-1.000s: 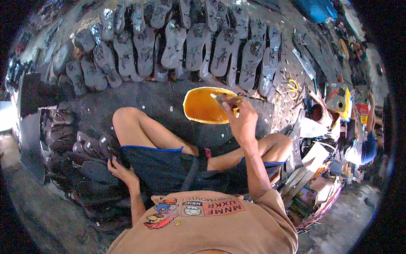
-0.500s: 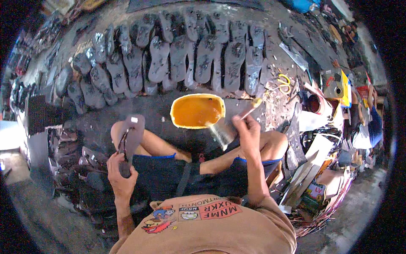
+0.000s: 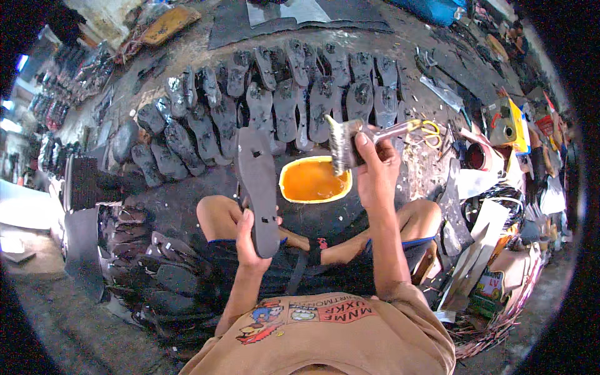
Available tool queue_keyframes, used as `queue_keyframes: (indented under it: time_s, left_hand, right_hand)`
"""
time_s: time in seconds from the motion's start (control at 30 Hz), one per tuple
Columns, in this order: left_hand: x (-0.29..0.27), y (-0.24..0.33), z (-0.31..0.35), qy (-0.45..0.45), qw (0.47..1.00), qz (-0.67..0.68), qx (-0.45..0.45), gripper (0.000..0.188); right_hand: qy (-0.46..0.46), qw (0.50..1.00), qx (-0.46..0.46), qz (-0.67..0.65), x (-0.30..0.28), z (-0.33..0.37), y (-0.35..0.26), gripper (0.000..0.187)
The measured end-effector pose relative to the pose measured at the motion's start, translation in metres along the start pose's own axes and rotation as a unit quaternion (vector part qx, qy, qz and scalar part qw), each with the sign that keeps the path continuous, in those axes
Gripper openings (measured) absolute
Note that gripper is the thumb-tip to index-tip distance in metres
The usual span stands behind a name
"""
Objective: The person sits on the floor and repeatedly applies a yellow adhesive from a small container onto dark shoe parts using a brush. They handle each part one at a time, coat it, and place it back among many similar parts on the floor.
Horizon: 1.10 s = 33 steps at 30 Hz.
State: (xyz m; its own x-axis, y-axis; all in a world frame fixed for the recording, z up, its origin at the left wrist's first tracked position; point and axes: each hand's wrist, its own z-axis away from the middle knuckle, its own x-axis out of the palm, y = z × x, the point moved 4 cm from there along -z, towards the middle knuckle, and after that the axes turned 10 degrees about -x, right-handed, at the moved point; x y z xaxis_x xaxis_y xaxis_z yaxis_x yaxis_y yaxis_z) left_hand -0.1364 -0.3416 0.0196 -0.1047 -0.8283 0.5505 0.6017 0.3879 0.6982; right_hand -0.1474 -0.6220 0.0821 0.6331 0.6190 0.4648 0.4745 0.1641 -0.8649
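My left hand (image 3: pixel 251 242) is closed round the lower part of a dark sandal (image 3: pixel 257 181), whose flat underside with small holes faces up. The sandal stands lengthwise in front of my left knee, apart from the brush. In my right hand (image 3: pixel 379 169) is a wide brush (image 3: pixel 345 145), gripped near its head, with pale, wet-looking bristles pointing left. The bristles hang over the right rim of a yellow tub (image 3: pixel 285 195) that holds amber liquid. Whether the bristle tips touch the liquid, I cannot tell.
Rows of dark soles (image 3: pixel 285 112) lie beyond the tub. Yellow-handled scissors (image 3: pixel 431 134) rest at the right among scraps. A pile of dark sandals (image 3: pixel 178 278) is by my left side. Cardboard and strips (image 3: pixel 487 294) crowd my right.
My left hand has brought the sandal right and turned it, so its strapless underside now faces up. My right hand has lifted the brush, its bristles swinging from low near the tub to above its right end.
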Motion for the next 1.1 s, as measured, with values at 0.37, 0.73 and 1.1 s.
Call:
queue_keyframes:
  time_s: [0.37,0.73,1.1]
  left_hand:
    - [0.025,-0.013,0.008,-0.049,0.997,0.052,-0.009,0.054]
    - [0.044,0.014,-0.003,-0.123,0.983,0.06,0.121,0.057]
    - [0.04,0.016,-0.017,-0.135,0.967,-0.002,0.216,0.054]
  right_hand:
    - [-0.131,0.957,-0.094,0.24,0.057,0.044,0.003,0.029]
    - [-0.12,0.951,-0.177,0.224,0.065,0.082,-0.02,0.03]
    - [-0.128,0.939,-0.212,0.237,0.063,0.097,-0.025,0.035]
